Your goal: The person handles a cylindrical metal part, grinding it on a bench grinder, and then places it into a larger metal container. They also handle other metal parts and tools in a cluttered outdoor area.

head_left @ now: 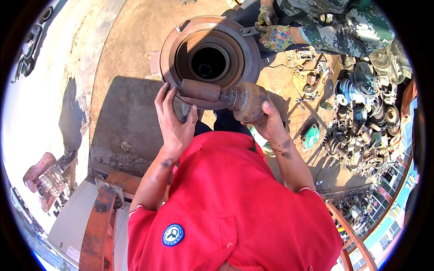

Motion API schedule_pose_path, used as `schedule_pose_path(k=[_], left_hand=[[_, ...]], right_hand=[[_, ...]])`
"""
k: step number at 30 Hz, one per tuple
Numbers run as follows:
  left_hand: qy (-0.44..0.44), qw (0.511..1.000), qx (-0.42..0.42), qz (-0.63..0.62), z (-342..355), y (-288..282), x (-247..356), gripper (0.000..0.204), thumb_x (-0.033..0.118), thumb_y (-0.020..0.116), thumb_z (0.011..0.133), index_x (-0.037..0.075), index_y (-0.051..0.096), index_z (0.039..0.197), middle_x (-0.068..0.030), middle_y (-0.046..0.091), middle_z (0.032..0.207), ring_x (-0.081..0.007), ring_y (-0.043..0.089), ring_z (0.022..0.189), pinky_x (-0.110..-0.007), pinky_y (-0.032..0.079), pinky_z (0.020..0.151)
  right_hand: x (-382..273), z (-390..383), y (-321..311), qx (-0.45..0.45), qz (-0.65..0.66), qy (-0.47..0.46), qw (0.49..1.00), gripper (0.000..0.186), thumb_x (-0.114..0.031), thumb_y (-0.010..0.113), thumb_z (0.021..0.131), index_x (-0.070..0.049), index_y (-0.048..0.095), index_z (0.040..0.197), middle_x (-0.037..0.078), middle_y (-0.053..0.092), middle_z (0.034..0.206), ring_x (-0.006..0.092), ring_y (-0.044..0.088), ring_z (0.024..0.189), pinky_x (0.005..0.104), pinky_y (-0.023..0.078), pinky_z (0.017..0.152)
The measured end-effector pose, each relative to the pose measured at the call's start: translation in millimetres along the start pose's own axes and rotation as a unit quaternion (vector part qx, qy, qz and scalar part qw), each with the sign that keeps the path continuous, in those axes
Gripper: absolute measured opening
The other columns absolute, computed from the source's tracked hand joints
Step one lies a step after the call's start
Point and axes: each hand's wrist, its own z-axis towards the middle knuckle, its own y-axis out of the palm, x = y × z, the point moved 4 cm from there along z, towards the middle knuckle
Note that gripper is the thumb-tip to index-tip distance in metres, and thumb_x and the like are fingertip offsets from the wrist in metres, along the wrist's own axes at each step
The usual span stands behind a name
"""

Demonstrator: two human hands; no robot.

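Note:
A rusty steel piece point(249, 103), with a fat round end, a narrow neck and a thick cylinder, lies sideways in front of me. The fat end rests in the grip of my right hand point(270, 121), whose fingers curl beneath it. By the tip of the cylinder is my left hand point(175, 124), its fingers spread; whether the fingertips touch the cylinder or the rim behind it, I cannot tell. Just beyond stands a large rusty round hub-like casting point(246, 40) with a wide flange and a deep dark bore. The steel piece overlaps its near edge.
At the far right, a co-worker's patterned gloved hand point(276, 38) holds a flat metal piece point(248, 31) beside the flange. Scrap parts point(361, 131) are heaped on the right. An orange steel frame point(97, 226) stands near my left side. A green object point(311, 136) lies on the ground.

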Motion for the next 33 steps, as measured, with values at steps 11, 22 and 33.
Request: schedule_pose_path(k=[11, 22, 33], left_hand=[[-0.562, 0.631, -0.090, -0.526, -41, 111, -17, 0.045, 0.041, 0.061, 0.106, 0.007, 0.054, 0.135, -0.0100, 0.064, 0.130, -0.0265, 0.063, 0.119, -0.044, 0.050, 0.100], [-0.609, 0.600, -0.031, -0.517, -39, 177, -21, 0.040, 0.037, 0.063, 0.105, 0.007, 0.056, 0.131, -0.0092, 0.064, 0.122, -0.0248, 0.064, 0.114, -0.045, 0.052, 0.097], [-0.321, 0.863, -0.110, -0.374, -1, 149, -4, 0.030, 0.007, 0.061, 0.099, -0.006, 0.064, 0.126, -0.0153, 0.073, 0.116, -0.0207, 0.071, 0.103, -0.033, 0.054, 0.093]], right_hand=[[4, -26, -85, 0.152, -0.240, -0.063, 0.957, 0.106, -0.043, 0.086, 0.077, 0.000, 0.030, 0.156, 0.016, 0.050, 0.146, 0.0287, 0.053, 0.134, 0.0457, 0.044, 0.114], [-15, -15, -111, 0.111, -0.339, -0.101, 0.929, 0.107, -0.038, 0.088, 0.077, 0.003, 0.030, 0.156, 0.020, 0.050, 0.144, 0.0300, 0.052, 0.134, 0.0427, 0.043, 0.114], [-16, -23, -141, 0.097, 0.054, 0.043, 0.993, 0.089, -0.072, 0.071, 0.078, -0.017, 0.053, 0.145, 0.008, 0.065, 0.134, 0.0294, 0.066, 0.114, 0.0471, 0.059, 0.077]])
